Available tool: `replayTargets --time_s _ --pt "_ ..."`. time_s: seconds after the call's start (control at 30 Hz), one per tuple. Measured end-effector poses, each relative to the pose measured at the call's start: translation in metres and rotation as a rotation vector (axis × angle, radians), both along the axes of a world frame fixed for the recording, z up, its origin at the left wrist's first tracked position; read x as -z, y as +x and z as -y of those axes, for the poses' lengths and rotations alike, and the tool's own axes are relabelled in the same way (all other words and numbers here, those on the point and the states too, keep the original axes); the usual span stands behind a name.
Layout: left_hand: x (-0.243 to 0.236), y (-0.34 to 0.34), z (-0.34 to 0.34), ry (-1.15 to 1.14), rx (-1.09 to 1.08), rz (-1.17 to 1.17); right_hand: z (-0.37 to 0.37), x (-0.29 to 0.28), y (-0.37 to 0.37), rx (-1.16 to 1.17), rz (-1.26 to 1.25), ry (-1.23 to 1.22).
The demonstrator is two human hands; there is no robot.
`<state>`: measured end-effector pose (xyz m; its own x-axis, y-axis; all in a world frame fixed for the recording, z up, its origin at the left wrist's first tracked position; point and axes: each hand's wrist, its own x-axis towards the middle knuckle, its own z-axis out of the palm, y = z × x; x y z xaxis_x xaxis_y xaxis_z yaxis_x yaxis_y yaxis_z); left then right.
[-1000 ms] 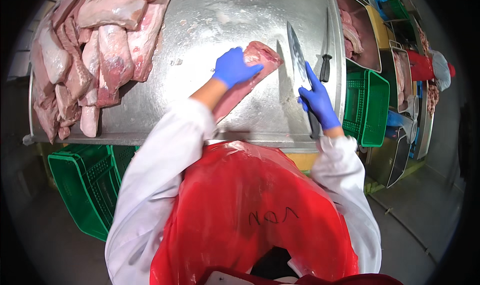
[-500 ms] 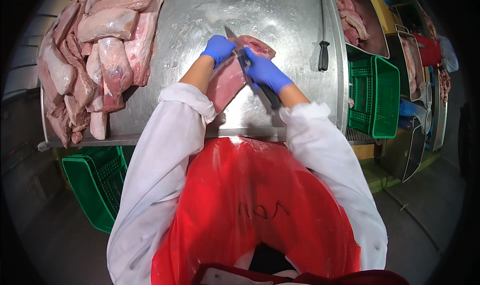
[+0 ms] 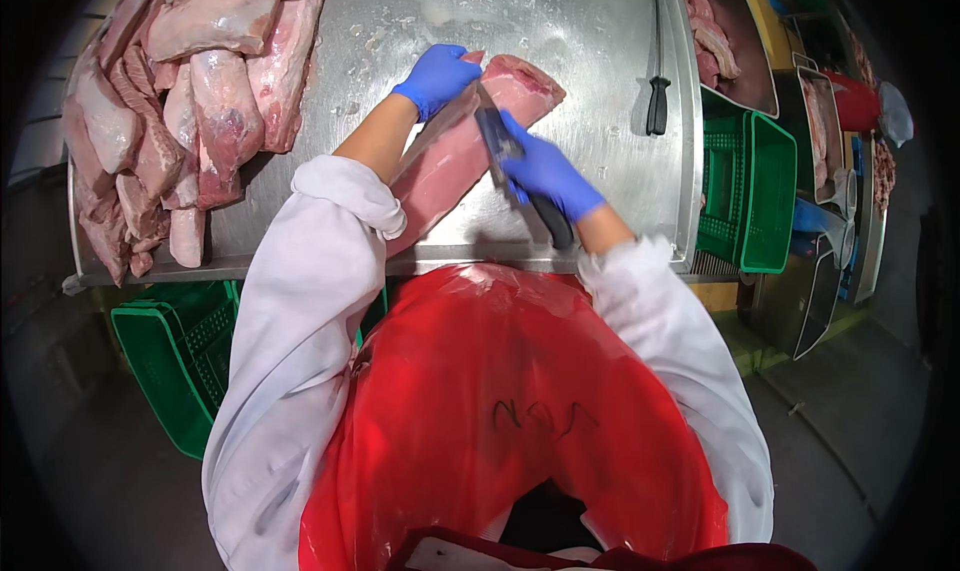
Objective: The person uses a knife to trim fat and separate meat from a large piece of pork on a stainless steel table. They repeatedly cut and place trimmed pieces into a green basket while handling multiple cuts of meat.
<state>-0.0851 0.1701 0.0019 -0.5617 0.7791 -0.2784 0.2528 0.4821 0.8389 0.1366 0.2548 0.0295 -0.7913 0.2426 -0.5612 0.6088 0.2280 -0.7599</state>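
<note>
My left hand [image 3: 435, 79], in a blue glove, is closed on the thin upper edge strip of a long pink piece of meat [image 3: 442, 181] lying diagonally on the steel table [image 3: 375, 41]. My right hand [image 3: 540, 171], also gloved, grips a large knife [image 3: 556, 223] by its black handle; the blade lies along the meat between the main piece and the strip, partly hidden by my fingers. A second knife or steel [image 3: 657, 106] with a black handle rests at the table's right side. A heap of pale pork pieces [image 3: 215, 111] covers the left part of the table.
Green crates stand at the right [image 3: 750, 186] and below the table's front left [image 3: 160, 361]. Beyond are a metal tub of meat [image 3: 710, 41], further trays [image 3: 820, 141] and someone in red [image 3: 855, 106] at the far right. The table's front lip [image 3: 470, 258] runs before my red apron.
The knife in my right hand has swung leftward from beside the meat onto it. My left hand has moved up and left, lifting the edge strip away from the main piece.
</note>
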Motion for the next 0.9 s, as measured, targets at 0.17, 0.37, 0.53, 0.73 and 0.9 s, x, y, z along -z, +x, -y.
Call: replayTargets --time_s 0.17,0.37,0.53,0.73,0.9 --pt "-0.009 0.002 0.002 0.081 -0.035 0.002 0.004 0.021 -0.027 -0.046 -0.115 0.141" --pt "-0.029 0.009 0.022 0.17 -0.012 0.091 0.027 0.004 -0.011 0.009 -0.075 0.034" --pt "-0.019 -0.009 0.033 0.202 -0.134 0.171 0.042 -0.028 -0.002 -0.103 0.118 0.02" --pt "-0.047 0.013 0.045 0.266 -0.104 0.131 0.037 0.003 0.01 -0.158 -0.112 0.125" --pt "-0.062 0.002 0.067 0.333 -0.186 0.336 0.051 -0.033 0.042 -0.191 -0.007 -0.043"
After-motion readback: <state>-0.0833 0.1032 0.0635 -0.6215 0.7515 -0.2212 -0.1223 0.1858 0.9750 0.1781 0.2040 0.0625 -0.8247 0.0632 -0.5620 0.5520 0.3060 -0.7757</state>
